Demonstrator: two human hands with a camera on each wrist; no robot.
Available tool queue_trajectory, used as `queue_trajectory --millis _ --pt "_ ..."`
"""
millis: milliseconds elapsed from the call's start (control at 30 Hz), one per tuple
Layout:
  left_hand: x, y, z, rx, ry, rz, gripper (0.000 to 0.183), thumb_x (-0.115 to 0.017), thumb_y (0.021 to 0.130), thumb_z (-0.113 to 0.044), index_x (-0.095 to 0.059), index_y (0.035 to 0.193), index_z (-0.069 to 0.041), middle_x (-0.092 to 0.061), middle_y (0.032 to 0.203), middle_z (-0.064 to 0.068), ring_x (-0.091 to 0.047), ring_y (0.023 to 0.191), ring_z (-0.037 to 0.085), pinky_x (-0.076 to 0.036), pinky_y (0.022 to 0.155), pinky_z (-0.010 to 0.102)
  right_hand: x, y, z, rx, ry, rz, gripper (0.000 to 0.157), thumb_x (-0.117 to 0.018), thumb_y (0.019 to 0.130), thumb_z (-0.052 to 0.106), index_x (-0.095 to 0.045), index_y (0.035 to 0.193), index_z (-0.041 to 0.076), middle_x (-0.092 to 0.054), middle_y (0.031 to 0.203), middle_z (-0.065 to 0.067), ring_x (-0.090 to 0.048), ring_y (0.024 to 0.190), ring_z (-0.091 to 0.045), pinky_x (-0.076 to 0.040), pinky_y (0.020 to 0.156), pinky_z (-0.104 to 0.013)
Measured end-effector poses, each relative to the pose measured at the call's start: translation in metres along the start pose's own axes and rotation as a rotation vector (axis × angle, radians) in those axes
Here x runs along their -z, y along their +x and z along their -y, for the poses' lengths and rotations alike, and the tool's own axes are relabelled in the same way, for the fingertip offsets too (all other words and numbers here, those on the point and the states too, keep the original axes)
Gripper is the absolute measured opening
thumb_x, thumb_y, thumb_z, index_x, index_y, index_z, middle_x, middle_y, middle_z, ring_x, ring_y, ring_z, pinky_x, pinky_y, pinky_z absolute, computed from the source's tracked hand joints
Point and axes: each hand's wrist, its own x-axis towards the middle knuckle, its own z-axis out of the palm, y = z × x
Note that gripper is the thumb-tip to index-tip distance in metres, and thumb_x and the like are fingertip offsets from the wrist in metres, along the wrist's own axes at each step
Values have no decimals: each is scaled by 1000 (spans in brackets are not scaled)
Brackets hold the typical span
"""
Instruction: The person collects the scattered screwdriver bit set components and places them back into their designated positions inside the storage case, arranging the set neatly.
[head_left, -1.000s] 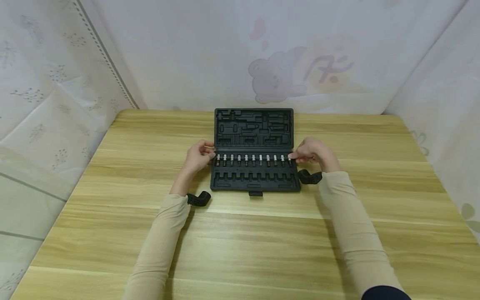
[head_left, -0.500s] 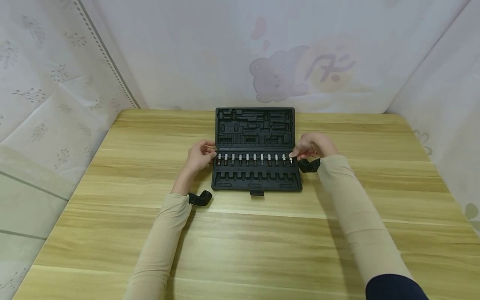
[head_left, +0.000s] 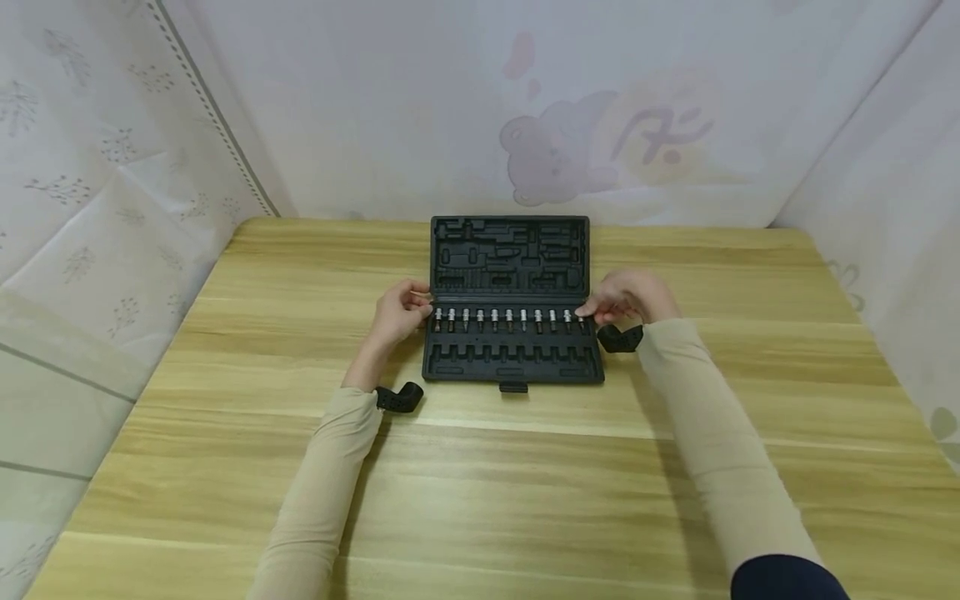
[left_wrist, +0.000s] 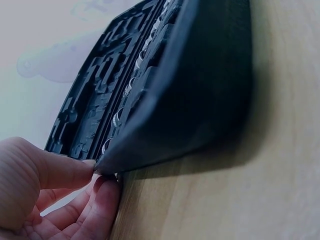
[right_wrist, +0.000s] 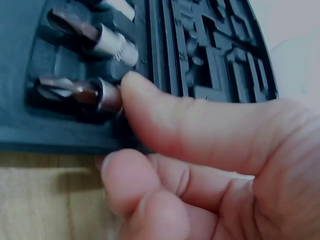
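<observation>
A black plastic bit-set case (head_left: 512,371) lies unfolded on the table, its moulded lid (head_left: 510,254) leaning up at the back. One row of silver bit sockets (head_left: 509,317) fills its upper slots. My left hand (head_left: 399,314) pinches the case's left side by the hinge, thumb (left_wrist: 70,170) above and fingers below. At the opposite end, my right hand (head_left: 626,297) has its thumb (right_wrist: 170,120) on the back end of the rightmost bit socket (right_wrist: 107,95), which sits in its slot. The other fingers (right_wrist: 131,180) of that hand curl beside the case's outer wall.
The case stands near the back edge of the wood-grain table (head_left: 480,500). A pale patterned curtain (head_left: 375,108) hangs behind and at both sides. Black wrist cameras (head_left: 400,397) jut from the cuffs. A latch (head_left: 513,387) sticks out at the case's front.
My right hand rose slightly at the rightmost bit socket, then came down, its thumb again covering the socket's end. The left hand has kept its hold on the case.
</observation>
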Motion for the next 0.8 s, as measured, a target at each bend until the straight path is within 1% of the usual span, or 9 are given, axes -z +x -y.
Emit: queue_trajectory --millis 100,200,300,367,467,567,633,733,800 --pt "1 0 0 10 -5 -5 29 -58 90 0 -58 119 -1 -61 98 16 -55 79 21 -46 59 25 -6 -2 0 71 -70 -71 36 -59 93 32 -56 61 14 -47 52 6 -28 44 -4 -22 44 -20" --pt "0 0 0 18 -13 -3 30 -58 90 0 -57 119 -1 -61 99 17 -56 80 22 -47 60 26 -12 -5 -3 132 -101 -166 37 -61 92 28 -54 59 13 -51 53 3 -34 45 -6 -23 45 -22" --pt "-1 0 -1 19 -15 -5 30 -58 89 1 -57 119 1 -60 99 17 -56 80 21 -48 62 25 -17 -6 -7 185 -83 -238 38 -63 90 25 -50 56 14 -55 54 1 -38 45 -8 -24 46 -24" --pt "-2 0 -1 22 -13 -7 30 -58 89 1 -57 119 2 -60 98 16 -55 80 21 -49 63 25 -19 -7 -11 223 -65 -268 40 -65 89 23 -47 54 14 -56 55 1 -36 45 -8 -23 46 -24" --pt "-2 1 -2 39 -16 -3 31 -57 89 1 -57 121 3 -59 97 15 -55 80 20 -49 64 25 -19 -7 -15 277 -42 -309 37 -66 88 24 -48 57 14 -53 55 1 -31 45 -8 -25 47 -25" --pt "-3 3 -5 58 -27 6 33 -56 90 0 -56 123 3 -59 97 14 -55 79 19 -50 63 24 -19 -8 -18 324 1 -351 37 -63 90 28 -45 64 11 -46 56 0 -29 48 -12 -28 50 -28" --pt "-3 5 -7 65 -40 7 34 -55 91 -1 -55 124 4 -59 98 15 -55 79 19 -50 62 24 -19 -6 -20 352 65 -387 32 -60 92 30 -47 73 8 -45 62 -2 -34 51 -15 -33 55 -31" --pt "-2 10 -10 62 -41 -2 34 -54 92 -4 -55 125 4 -60 103 18 -56 79 20 -49 61 24 -20 -4 -21 396 142 -455 30 -58 94 29 -53 94 0 -51 80 -8 -48 60 -19 -43 68 -36" --pt "-1 14 -11 65 -39 -8 34 -53 93 -5 -54 126 4 -59 106 20 -56 79 21 -49 61 24 -20 -1 -21 414 173 -502 39 -58 93 29 -54 113 -4 -55 98 -15 -55 68 -21 -46 78 -39"
